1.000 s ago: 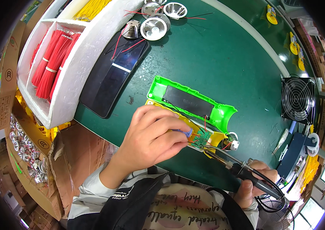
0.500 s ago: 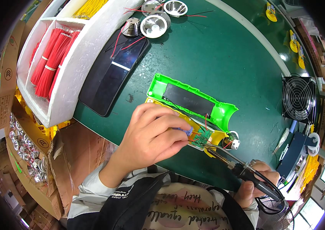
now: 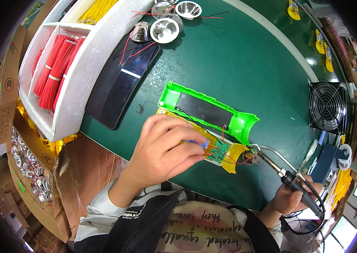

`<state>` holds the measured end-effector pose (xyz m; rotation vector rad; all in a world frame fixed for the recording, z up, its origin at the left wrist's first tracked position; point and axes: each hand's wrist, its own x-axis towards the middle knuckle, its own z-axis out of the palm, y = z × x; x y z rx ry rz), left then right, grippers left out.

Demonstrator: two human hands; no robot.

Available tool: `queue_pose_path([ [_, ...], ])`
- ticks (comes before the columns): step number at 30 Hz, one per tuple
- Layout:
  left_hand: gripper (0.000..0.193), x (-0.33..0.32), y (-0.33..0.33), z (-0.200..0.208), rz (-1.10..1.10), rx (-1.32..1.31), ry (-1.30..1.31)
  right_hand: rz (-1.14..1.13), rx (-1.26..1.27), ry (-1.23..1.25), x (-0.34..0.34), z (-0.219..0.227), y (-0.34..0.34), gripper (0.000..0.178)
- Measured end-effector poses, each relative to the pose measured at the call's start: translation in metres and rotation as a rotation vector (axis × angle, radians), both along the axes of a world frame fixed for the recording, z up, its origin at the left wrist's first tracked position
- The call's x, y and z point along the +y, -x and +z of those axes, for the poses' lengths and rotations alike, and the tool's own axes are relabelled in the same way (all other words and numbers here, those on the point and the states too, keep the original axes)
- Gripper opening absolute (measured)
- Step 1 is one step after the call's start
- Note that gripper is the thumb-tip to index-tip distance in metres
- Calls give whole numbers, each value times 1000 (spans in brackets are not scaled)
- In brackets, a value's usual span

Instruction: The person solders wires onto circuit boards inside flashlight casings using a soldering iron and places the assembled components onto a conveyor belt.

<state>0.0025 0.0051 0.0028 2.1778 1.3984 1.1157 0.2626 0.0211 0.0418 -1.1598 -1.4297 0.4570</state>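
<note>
My left hand (image 3: 168,145) is closed over a yellow plastic housing half (image 3: 232,168), its fingertips around a blue-purple part (image 3: 204,144) inside. Beside those fingers, a green circuit board (image 3: 219,152) with thin red and black wires sits in the housing. In my right hand (image 3: 290,198) is a soldering iron (image 3: 273,165) with a bent metal tube alongside. Its tip end is by the metal lamp cup (image 3: 252,158) at the housing's right end; exact contact cannot be made out. Along the far side lies a green housing half (image 3: 242,126) with a black rectangular part (image 3: 204,110) inside.
A white foam tray (image 3: 75,69) holds bundled red wires (image 3: 56,71) and yellow wires at the left. Near it lie a dark phone (image 3: 121,82) and several reflector cups (image 3: 164,30). A black fan (image 3: 327,106) and a solder spool (image 3: 345,157) stand at the right.
The soldering iron has moved right, from the circuit board to the lamp cup, with my right hand. The housing halves and my left hand have shifted slightly left in view.
</note>
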Motion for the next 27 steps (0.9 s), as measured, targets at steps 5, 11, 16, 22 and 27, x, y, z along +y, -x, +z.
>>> queue_pose_path([
  [5,20,0,-1,2,20,11,0,-47,81,-61,9,-6,-20,45],
  [11,21,-1,-3,1,31,6,-14,-40,141,-127,14,-3,-30,33],
  [16,20,1,7,14,21,-20,-5,-59,228,-148,13,-4,-34,29],
  [22,15,47,22,50,-22,89,21,74,259,-77,12,-6,-58,23],
  [27,17,93,22,46,-264,393,368,54,217,-85,13,-3,-54,18],
])
